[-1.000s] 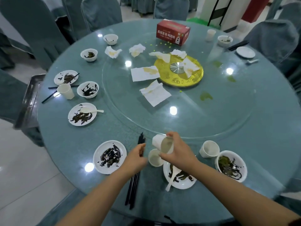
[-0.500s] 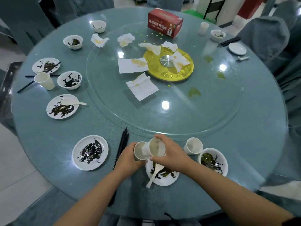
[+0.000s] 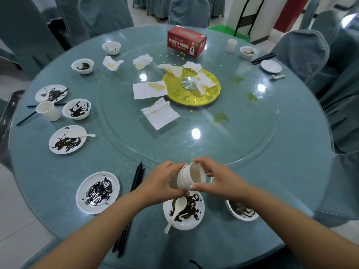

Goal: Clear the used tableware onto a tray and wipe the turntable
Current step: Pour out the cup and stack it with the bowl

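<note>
Since a moment ago both hands have lifted two nested white paper cups above the soiled white plate, left hand and right hand fingers curled round them, near the round teal surface's front edge.

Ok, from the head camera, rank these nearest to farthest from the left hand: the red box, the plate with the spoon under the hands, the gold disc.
1. Plate with the spoon: just below the left hand.
2. Gold disc: turntable centre, mid-table.
3. Red box: far edge of the turntable.
</note>
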{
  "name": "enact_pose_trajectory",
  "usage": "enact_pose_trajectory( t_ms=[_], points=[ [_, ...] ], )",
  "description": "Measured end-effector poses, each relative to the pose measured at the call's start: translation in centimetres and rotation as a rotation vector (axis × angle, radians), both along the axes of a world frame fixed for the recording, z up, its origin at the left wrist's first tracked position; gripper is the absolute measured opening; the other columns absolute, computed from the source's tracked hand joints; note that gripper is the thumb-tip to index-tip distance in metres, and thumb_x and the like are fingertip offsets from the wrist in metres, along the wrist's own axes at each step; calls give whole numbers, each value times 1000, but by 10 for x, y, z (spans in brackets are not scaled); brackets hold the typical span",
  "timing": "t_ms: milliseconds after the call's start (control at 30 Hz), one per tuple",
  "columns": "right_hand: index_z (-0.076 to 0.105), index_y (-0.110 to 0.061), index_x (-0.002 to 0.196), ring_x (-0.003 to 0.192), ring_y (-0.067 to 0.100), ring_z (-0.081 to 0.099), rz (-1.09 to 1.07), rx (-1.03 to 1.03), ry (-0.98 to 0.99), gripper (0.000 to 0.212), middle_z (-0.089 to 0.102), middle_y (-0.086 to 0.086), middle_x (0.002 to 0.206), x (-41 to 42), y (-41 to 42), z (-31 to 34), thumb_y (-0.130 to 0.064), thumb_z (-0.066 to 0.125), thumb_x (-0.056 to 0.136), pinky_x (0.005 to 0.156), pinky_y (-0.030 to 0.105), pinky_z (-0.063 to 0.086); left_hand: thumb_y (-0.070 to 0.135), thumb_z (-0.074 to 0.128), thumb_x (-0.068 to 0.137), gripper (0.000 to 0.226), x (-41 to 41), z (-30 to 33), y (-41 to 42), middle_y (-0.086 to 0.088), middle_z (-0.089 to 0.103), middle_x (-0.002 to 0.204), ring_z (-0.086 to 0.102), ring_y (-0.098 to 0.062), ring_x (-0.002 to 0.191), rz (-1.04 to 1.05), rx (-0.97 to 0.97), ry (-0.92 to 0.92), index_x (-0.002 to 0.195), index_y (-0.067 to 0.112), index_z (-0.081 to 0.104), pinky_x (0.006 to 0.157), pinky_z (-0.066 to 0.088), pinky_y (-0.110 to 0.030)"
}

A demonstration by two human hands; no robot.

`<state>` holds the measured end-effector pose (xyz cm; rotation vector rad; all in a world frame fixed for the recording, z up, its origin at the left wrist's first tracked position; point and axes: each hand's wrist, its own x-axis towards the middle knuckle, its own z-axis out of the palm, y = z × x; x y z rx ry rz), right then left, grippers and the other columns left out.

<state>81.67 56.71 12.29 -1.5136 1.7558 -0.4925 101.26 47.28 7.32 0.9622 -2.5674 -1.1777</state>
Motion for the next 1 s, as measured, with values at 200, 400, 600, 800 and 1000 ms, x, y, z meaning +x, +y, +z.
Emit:
enact_pose_trajectory(
  t_ms=[200, 400, 600, 800, 1000],
  points=[
    [47, -37, 123, 106, 2, 59, -90, 13, -124, 65, 59, -14, 117, -35, 12, 12, -48, 79, 68, 95, 27, 50, 54, 80, 64, 67, -34, 20, 9, 17, 57, 110, 54, -1, 99, 17, -22, 6, 122, 32, 52, 87, 49, -28],
    [47, -37, 125, 108, 3, 60, -118, 15, -126, 80, 61, -10, 119, -61, 17, 11, -67, 72, 55, 97, 31, 50, 53, 78, 66, 64, -59, 27, 15, 19, 57, 110, 52, 0, 99, -4, -80, 12, 122, 32, 54, 88, 46, -24],
    [47, -40, 120, 106, 4, 61, -116, 5, -124, 74, 62, -9, 116, -80, 20, 9, -67, 71, 55, 95, 32, 51, 57, 76, 67, 64, -78, 30, 19, 21, 56, 111, 50, 2, 99, -10, -136, 8, 123, 34, 53, 87, 44, -20],
    [46, -45, 118, 107, 5, 60, -28, 22, -144, 65, 60, -12, 119, -109, 26, 22, -57, 74, 60, 91, 33, 53, 64, 71, 66, 65, -90, 36, 24, 22, 57, 107, 51, 2, 97, -32, -118, -19, 123, 37, 54, 85, 47, -25],
    [43, -42, 125, 112, 7, 56, 80, 7, -163, 68, 53, -15, 124, -127, 31, 31, -43, 76, 66, 94, 34, 52, 66, 72, 63, 68, -105, 42, 27, 24, 58, 107, 56, 3, 98, -35, 51, -43, 123, 39, 54, 90, 50, -30]
  ],
)
